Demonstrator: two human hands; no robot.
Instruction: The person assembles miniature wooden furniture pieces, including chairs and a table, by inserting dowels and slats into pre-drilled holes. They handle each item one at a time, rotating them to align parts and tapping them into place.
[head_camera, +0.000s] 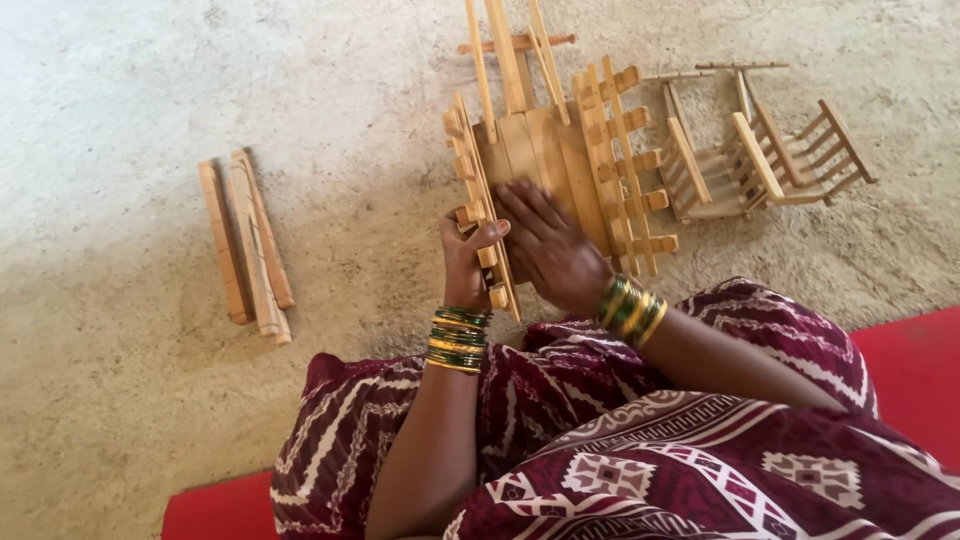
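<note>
A small wooden slatted frame (560, 150) with notched side rails lies on the sandy floor in front of me. My left hand (468, 258) grips the near end of its left notched rail (478, 190), fingers curled round it. My right hand (548, 245) lies flat on the frame's flat boards, fingers spread and pointing left. Green and gold bangles sit on both wrists.
A second small wooden slatted piece (760, 155), shaped like a chair, lies to the right. Several loose wooden strips (247, 240) lie on the floor at the left. I sit on a red mat (915, 355), with patterned maroon cloth over my lap.
</note>
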